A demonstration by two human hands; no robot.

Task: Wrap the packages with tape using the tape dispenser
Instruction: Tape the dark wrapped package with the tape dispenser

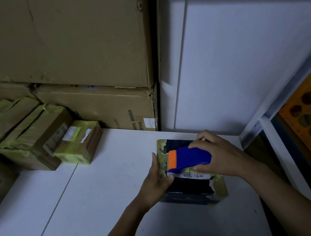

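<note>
A dark package [190, 187] with yellowish tape strips and a white label lies on the white table [100, 178], right of centre. My right hand [221, 155] grips a blue tape dispenser [191, 157] with an orange blade end, laid across the package top with the blade end pointing left. My left hand [156, 181] holds the package's left edge, thumb along the side, fingers near the blade end. The tape roll is hidden under my right hand.
Several taped cardboard packages [40, 134] are stacked at the table's back left. Two big cardboard boxes [82, 54] stand behind them against a white wall [249, 64]. A metal shelf frame [266, 116] with an orange perforated panel [310, 109] is at the right.
</note>
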